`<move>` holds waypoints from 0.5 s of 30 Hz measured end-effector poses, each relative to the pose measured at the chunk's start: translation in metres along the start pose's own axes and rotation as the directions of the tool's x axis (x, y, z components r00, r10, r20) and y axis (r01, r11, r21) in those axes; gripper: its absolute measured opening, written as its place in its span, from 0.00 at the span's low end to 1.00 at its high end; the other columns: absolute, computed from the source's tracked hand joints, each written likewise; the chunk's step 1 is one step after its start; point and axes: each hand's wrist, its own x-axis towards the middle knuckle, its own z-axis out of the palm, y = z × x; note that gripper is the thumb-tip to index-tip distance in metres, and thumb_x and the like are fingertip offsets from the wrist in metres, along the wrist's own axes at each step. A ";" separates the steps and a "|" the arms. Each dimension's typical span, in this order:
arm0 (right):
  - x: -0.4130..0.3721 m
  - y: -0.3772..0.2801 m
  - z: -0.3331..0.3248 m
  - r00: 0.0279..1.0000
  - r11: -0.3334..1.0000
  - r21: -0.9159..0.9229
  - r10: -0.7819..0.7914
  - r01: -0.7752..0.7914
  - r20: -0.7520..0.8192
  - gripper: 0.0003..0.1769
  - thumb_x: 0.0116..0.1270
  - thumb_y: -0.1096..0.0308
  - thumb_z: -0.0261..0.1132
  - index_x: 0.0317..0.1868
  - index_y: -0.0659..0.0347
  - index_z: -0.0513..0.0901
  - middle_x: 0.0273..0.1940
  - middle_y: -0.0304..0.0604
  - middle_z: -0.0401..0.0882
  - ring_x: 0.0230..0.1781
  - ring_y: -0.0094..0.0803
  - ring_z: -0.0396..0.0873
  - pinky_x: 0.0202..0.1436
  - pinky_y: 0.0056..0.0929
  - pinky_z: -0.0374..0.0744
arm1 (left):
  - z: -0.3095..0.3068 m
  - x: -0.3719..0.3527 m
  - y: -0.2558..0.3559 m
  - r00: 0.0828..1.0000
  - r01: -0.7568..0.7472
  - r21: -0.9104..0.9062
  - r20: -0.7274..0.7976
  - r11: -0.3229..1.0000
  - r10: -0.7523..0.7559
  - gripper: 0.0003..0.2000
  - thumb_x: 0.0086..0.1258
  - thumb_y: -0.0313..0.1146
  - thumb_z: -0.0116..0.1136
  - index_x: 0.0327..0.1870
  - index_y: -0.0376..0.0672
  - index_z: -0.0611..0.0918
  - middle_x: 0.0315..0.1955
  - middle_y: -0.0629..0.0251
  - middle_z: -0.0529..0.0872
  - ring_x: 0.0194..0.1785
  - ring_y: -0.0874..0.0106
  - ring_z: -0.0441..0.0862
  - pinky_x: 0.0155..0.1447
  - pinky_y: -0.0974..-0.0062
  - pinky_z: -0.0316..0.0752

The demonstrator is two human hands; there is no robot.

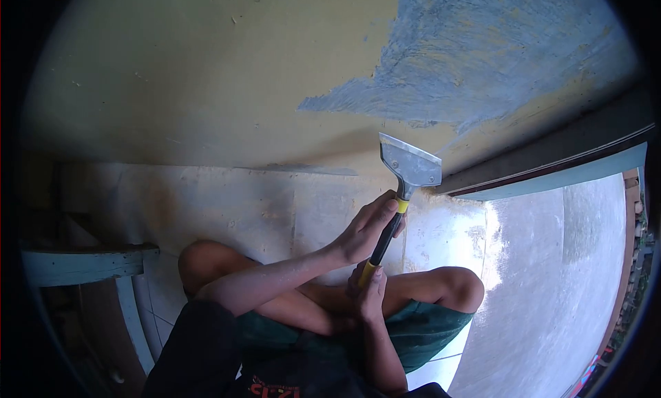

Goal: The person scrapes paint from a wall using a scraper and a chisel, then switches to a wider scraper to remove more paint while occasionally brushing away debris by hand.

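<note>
The left hand (363, 231) wraps tight high on the scraper (406, 177) handle with its arm stretched out, the right hand (370, 292) squeezes the near end, and the blade touches the yellow wall (206, 88), far right.

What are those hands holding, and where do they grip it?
A scraper, held by its black-and-yellow handle: left hand near the blade, right hand at the end.

The pale tiled floor (275, 212) (dusty, scuffed toward the wall) carries a person's crossed legs (441, 288) and, at left, a teal wooden bench (82, 264).
</note>
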 end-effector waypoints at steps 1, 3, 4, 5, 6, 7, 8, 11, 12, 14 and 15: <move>-0.001 0.002 -0.001 1.000 1.000 0.000 0.002 -0.002 0.001 0.31 0.73 0.34 0.43 0.37 0.58 0.67 0.19 0.33 0.61 0.15 0.20 0.59 0.17 0.20 0.60 | -0.001 -0.001 -0.007 1.000 0.028 0.006 0.011 1.000 -0.028 0.21 0.82 0.52 0.32 0.42 0.42 0.69 0.28 0.69 0.71 0.32 0.79 0.68 0.41 0.78 0.66; -0.001 0.003 -0.001 0.998 0.999 0.013 0.050 -0.050 -0.043 0.31 0.73 0.34 0.43 0.37 0.58 0.67 0.20 0.33 0.61 0.15 0.20 0.59 0.17 0.20 0.60 | 0.000 0.002 -0.010 0.999 0.035 0.036 0.017 0.999 -0.036 0.21 0.81 0.53 0.31 0.41 0.43 0.69 0.27 0.69 0.71 0.31 0.79 0.68 0.39 0.79 0.66; 0.000 0.002 0.000 0.998 0.999 0.014 0.045 -0.044 -0.043 0.31 0.73 0.34 0.43 0.37 0.58 0.67 0.20 0.33 0.61 0.15 0.20 0.59 0.17 0.20 0.60 | 0.000 0.002 -0.011 0.999 0.032 0.038 0.022 0.999 -0.033 0.21 0.81 0.53 0.31 0.41 0.43 0.69 0.27 0.69 0.71 0.31 0.79 0.68 0.39 0.79 0.66; 0.002 0.001 0.001 0.998 0.999 0.002 0.040 -0.040 -0.047 0.31 0.73 0.34 0.43 0.37 0.58 0.67 0.19 0.33 0.61 0.15 0.20 0.59 0.17 0.21 0.60 | 0.001 0.004 -0.008 0.999 0.034 0.044 0.005 0.998 -0.034 0.21 0.81 0.53 0.31 0.42 0.42 0.69 0.26 0.70 0.71 0.30 0.80 0.68 0.39 0.79 0.66; 0.003 0.000 0.001 0.998 0.999 -0.009 0.038 -0.039 -0.050 0.31 0.73 0.34 0.43 0.37 0.58 0.67 0.19 0.33 0.61 0.15 0.20 0.59 0.18 0.21 0.60 | 0.001 0.005 -0.006 0.999 0.037 0.049 -0.013 0.998 -0.036 0.22 0.81 0.53 0.31 0.42 0.42 0.69 0.26 0.70 0.72 0.30 0.80 0.68 0.38 0.79 0.66; 0.005 0.001 0.000 0.998 0.999 -0.007 0.036 -0.037 -0.049 0.31 0.73 0.34 0.43 0.37 0.58 0.67 0.19 0.33 0.61 0.15 0.20 0.59 0.18 0.21 0.60 | 0.000 0.006 -0.006 1.000 0.024 0.058 -0.016 0.998 -0.023 0.22 0.81 0.54 0.31 0.42 0.42 0.69 0.26 0.70 0.72 0.29 0.80 0.69 0.38 0.80 0.66; 0.006 0.001 -0.002 0.999 0.999 -0.013 0.033 -0.034 -0.030 0.31 0.73 0.34 0.43 0.37 0.58 0.67 0.19 0.33 0.61 0.15 0.20 0.59 0.18 0.21 0.60 | -0.001 0.007 -0.005 1.000 0.025 0.058 -0.016 0.998 -0.024 0.22 0.81 0.54 0.31 0.42 0.42 0.69 0.26 0.70 0.72 0.29 0.80 0.69 0.38 0.80 0.66; 0.009 0.003 -0.003 0.999 0.999 -0.007 0.040 -0.040 -0.012 0.31 0.74 0.34 0.42 0.36 0.58 0.67 0.19 0.33 0.61 0.15 0.20 0.59 0.18 0.21 0.61 | -0.005 0.009 -0.004 1.000 0.023 0.057 -0.007 0.998 -0.022 0.22 0.81 0.54 0.32 0.42 0.42 0.69 0.26 0.69 0.73 0.30 0.80 0.69 0.39 0.79 0.67; 0.010 0.003 -0.003 0.999 0.999 0.005 0.045 -0.045 -0.008 0.31 0.74 0.34 0.42 0.36 0.58 0.67 0.19 0.33 0.61 0.14 0.20 0.59 0.18 0.21 0.61 | -0.007 0.010 -0.005 0.999 0.036 0.076 0.001 0.996 -0.036 0.22 0.81 0.54 0.32 0.42 0.42 0.70 0.26 0.69 0.73 0.30 0.79 0.70 0.40 0.79 0.67; 0.012 0.003 -0.004 0.999 0.999 0.005 0.036 -0.036 -0.015 0.31 0.74 0.34 0.43 0.36 0.58 0.67 0.19 0.33 0.61 0.14 0.20 0.59 0.18 0.21 0.61 | -0.010 0.012 -0.005 0.999 0.046 0.095 0.007 0.994 -0.047 0.22 0.81 0.54 0.33 0.42 0.41 0.70 0.26 0.69 0.73 0.30 0.79 0.70 0.40 0.79 0.67; 0.014 0.002 -0.005 0.999 1.000 0.007 0.026 -0.026 -0.021 0.31 0.74 0.34 0.43 0.36 0.58 0.67 0.18 0.33 0.61 0.14 0.20 0.59 0.18 0.21 0.61 | -0.010 0.014 -0.004 0.998 0.052 0.098 0.018 0.994 -0.054 0.22 0.80 0.53 0.34 0.42 0.41 0.71 0.26 0.69 0.73 0.31 0.78 0.70 0.41 0.78 0.68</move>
